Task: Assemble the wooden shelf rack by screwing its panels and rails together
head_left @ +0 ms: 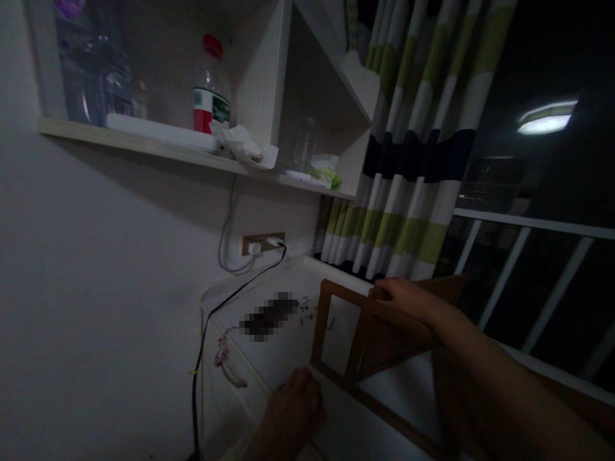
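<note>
A brown wooden frame (pixel 353 346) with an open rectangle and panels stands tilted on the white cabinet top (pixel 288 349). My right hand (pixel 396 296) grips its upper rail, fingers wrapped over the wood. Close to the lower left corner of the frame is my left hand (pixel 296 403), its fingers curled inward. Whatever it may hold is hidden. Several small screws (pixel 305 308) lie scattered beyond the frame, and a thin bent piece like a hex key (pixel 330 323) rests nearer to it. Beside the screws is a dark, pixelated object (pixel 269 317).
Above, a white wall shelf (pixel 158 146) holds a red-capped bottle (pixel 211 96) and crumpled tissue (pixel 243 142). A black cable (pixel 204 333) runs from the wall socket (pixel 263 243) down the cabinet's left side. A striped curtain (pixel 408 147) and white railing (pixel 528 224) stand behind.
</note>
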